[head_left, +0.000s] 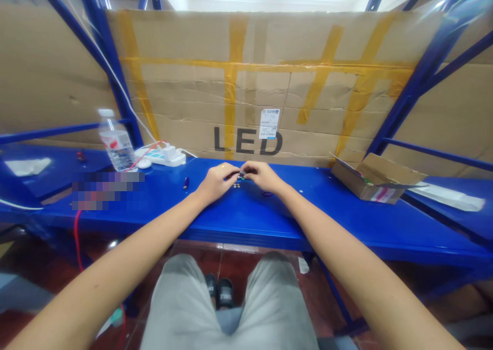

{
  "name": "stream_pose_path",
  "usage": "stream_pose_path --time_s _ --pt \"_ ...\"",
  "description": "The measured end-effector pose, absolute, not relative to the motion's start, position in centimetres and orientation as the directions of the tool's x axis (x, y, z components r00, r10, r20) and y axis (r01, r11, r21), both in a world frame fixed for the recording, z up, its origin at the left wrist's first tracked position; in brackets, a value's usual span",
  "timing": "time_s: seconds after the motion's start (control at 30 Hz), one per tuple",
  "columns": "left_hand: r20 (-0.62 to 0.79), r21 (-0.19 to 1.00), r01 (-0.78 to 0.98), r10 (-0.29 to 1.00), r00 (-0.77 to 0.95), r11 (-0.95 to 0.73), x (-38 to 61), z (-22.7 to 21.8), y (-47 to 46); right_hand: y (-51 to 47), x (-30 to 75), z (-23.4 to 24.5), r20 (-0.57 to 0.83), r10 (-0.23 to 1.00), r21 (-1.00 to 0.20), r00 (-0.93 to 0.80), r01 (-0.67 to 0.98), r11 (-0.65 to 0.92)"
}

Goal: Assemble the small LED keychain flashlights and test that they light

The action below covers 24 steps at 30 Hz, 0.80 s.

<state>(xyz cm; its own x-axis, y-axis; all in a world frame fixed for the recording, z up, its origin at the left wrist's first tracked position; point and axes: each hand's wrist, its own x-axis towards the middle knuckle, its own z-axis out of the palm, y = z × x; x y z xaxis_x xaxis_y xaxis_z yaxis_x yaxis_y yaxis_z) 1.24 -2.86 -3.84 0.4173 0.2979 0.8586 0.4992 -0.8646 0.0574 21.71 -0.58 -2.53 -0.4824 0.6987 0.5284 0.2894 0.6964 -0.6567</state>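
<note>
Both my hands meet over the middle of a blue metal shelf (246, 221). My left hand (216, 181) and my right hand (261, 175) have their fingers pinched together on one small dark part (242, 174) held between them. Two or three tiny metal pieces (236, 185) lie on the shelf just under the hands. A small dark loop (267, 193) lies beside my right wrist. A little purple piece (186, 182) rests to the left of my left hand.
A plastic water bottle (116, 143) and a white power strip (164, 154) with red and white wires stand at the left. An open cardboard box (375, 178) sits at the right. A taped cardboard sheet marked LED (269, 83) walls off the back. Blue rack posts (111, 67) frame the shelf.
</note>
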Motion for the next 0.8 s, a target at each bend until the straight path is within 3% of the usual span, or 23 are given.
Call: stream_pose_path --time_s 0.27,0.47,0.57,0.63,0.8 --pt "0.857 0.058 0.496 0.298 0.420 -0.867 1.2 -3.7 -2.9 -0.3 21.8 -2.6 0.550 0.692 -0.643 -0.467 0.292 0.708" --pt "0.868 0.070 0.507 0.303 0.394 -0.859 1.3 -3.7 -3.2 0.0 21.9 -2.6 0.517 0.713 -0.753 -0.473 0.144 0.642" --pt "0.856 0.091 0.500 0.324 0.402 -0.861 1.3 -3.8 -3.1 0.0 22.0 -2.7 0.516 0.712 -0.753 -0.477 0.145 0.642" --pt "0.837 0.113 0.505 0.356 0.415 -0.856 1.3 -3.9 -3.0 -0.2 22.1 -2.6 0.545 0.693 -0.675 -0.471 0.244 0.697" --pt "0.727 0.224 0.487 0.478 0.493 -0.844 1.3 -4.2 -2.9 -1.0 22.5 -1.7 0.610 0.570 -0.332 -0.550 0.476 0.815"
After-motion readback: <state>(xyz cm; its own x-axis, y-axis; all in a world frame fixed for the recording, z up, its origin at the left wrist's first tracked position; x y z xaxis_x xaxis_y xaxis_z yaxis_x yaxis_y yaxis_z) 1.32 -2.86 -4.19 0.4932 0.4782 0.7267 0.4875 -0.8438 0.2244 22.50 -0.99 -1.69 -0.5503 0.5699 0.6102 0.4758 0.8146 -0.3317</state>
